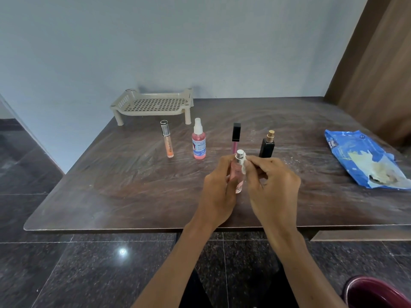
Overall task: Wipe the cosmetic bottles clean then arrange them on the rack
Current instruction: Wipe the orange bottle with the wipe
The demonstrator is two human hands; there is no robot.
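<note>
Left hand point(219, 190) curled round the pink bottle point(237, 172), holding it upright over the front-centre of the tabletop point(133, 185); cannot tell whether its base touches the surface. Right hand point(274, 185) pinches a small white wipe point(244, 163) between thumb and fingertips, pressed to the bottle's shoulder just beside the silver cap point(239, 154). Step in hand, judged: wiping this bottle at the neck. Rack point(153, 105) stands at the back of the tabletop, left of centre, with nothing on it; task therefore reads as early. Between rack and hands, upright in a loose row and apart from one another: orange tube point(167, 138), pink spray bottle point(198, 141), gloss tube point(235, 136) with black cap, black bottle point(266, 145) with gold top; the last two stand just behind the hands. Blue wipe pack point(360, 158) lies well apart at the right, torn open. Notes on doing the wipe well: grip low on the body so the upper part is free; turn the bottle with the left hand while the right holds the wipe steady, so the whole circumference is covered; work from cap downward, then shift the grip to reach the covered lower part and label; refold the wipe to a fresh face if soiled. Risks: a smooth, slim bottle may slip once damp; an elbow swing could tip the two bottles behind.
</note>
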